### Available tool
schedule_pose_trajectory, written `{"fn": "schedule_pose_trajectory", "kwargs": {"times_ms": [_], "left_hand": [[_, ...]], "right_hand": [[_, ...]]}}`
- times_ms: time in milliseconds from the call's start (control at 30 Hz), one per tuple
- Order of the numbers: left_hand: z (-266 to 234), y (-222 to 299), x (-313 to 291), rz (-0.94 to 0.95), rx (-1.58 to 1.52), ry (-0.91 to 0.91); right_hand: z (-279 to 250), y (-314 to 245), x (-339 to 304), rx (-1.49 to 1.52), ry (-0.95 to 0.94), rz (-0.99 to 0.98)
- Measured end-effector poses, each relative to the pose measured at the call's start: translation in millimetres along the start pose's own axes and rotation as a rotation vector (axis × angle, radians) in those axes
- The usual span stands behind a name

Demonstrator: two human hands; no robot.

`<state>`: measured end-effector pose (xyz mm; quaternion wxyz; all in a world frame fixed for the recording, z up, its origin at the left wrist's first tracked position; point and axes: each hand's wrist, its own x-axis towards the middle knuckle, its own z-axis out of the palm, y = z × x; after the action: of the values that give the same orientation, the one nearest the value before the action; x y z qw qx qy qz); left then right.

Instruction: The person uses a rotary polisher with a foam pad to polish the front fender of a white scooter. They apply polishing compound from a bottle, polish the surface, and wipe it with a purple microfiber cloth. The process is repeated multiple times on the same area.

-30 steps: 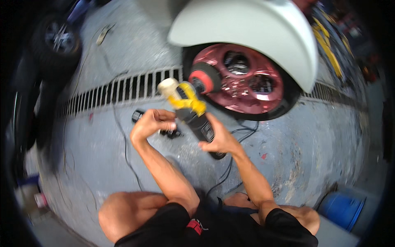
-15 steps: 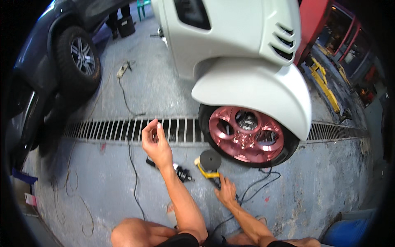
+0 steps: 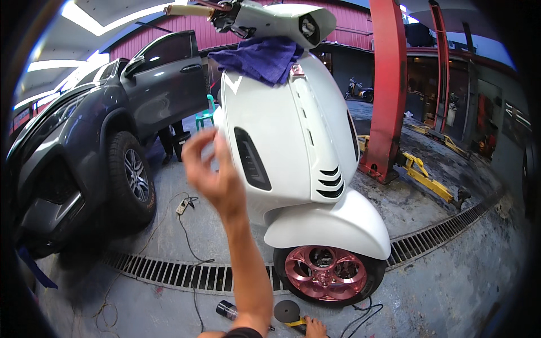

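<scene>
Workshop floor [image 3: 158, 307], grey painted concrete, drain grate [image 3: 208, 276] running across the lower half. Dark pickup [image 3: 163, 84] at left, red lift post [image 3: 386, 84] upper right. White scooter [image 3: 282, 135] dead centre, nose to camera, blue-purple cloth [image 3: 259, 59] draped below the handlebar, pink front wheel [image 3: 326, 273] down at the grate.

Polisher [image 3: 295, 323] is at bottom centre of the frame, lying on the floor just in front of that wheel, dark round pad [image 3: 287, 310] facing up. Right hand [image 3: 315, 328] is on it at the bottom edge; the frame cuts off the view there, so can't tell whether the fingers wrap the body or only rest on it.

Left hand [image 3: 211, 169] is up mid-frame, motion-blurred, in front of the scooter's left-of-frame flank. Fingers loosely curled, gap between thumb and fingers, nothing visible in it. Can't tell if it touches the panel; looks clear of it.

Black cylindrical container [image 3: 226, 310] lies left of the polisher, near the left forearm. Loose black cable [image 3: 369, 312] right of the wheel.

Step read: polisher parked under the right hand, left hand free. Picking it up would call for a firm wrap on the body, pad kept off the concrete, cable slack checked first.
</scene>
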<state>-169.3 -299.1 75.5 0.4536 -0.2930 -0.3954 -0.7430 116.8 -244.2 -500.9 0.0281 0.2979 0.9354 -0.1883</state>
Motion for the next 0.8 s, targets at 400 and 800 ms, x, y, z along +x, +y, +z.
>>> {"fn": "schedule_pose_trajectory", "kwargs": {"times_ms": [400,800], "left_hand": [[220.4,-145.1,170.2,0.418,0.779,-0.660],[35.8,48.6,-74.5,-0.153,-0.176,-1.643]], "right_hand": [[-283.4,-99.6,12.2,0.364,0.123,-0.188],[-375.4,-87.6,-31.5,2.190,0.621,-0.828]]}}
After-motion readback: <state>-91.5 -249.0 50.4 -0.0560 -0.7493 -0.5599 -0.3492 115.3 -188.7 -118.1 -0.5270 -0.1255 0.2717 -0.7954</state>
